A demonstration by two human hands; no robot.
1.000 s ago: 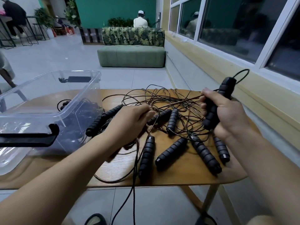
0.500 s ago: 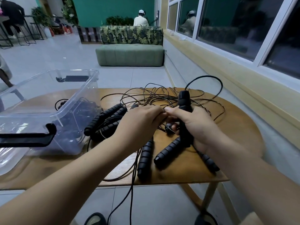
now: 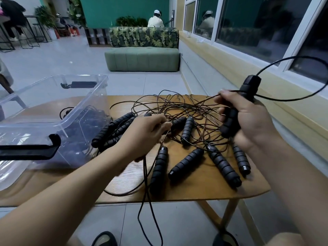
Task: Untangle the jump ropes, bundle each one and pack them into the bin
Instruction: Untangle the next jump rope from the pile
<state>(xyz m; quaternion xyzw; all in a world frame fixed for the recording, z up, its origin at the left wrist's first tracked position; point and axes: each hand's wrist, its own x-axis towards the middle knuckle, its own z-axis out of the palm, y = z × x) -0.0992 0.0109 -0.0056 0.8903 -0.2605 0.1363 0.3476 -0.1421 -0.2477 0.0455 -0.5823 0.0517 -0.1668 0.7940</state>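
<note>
Several loose handles [image 3: 186, 164], black and ribbed, lie scattered on the wooden desk [image 3: 195, 190]. Their thin cords are joined in one tangle [image 3: 186, 107] across the middle and far part of the top. One hanging cord [image 3: 147, 201] drops over the near edge toward the floor [image 3: 177, 224]. At the left stands the clear bin [image 3: 85, 101], open at the top, with a dark mass of ropes [image 3: 83, 125] inside. These read as bundles already packed, though how many cannot be told through the plastic. On this evidence the task is judged partly done: some ropes are in the bin, while the handles on the desk are knotted together, unbundled and outside it. The step in hand appears to be freeing a single rope. The right hand [image 3: 248, 119] is wrapped round the held handle [image 3: 232, 119], raised above the right side of the desk. The long axis of this handle is tilted, running from lower near-left to upper far-right, cord end uppermost and pointing toward the window [image 3: 248, 23]. Its cord leaves the cap, arcs out to the right and returns past the fingers into the tangle. The left hand [image 3: 143, 134], near the middle of the desk, has its fingers curled on cord at the tangle's near edge. The loose handles lie flat, pointing in mixed directions.
</note>
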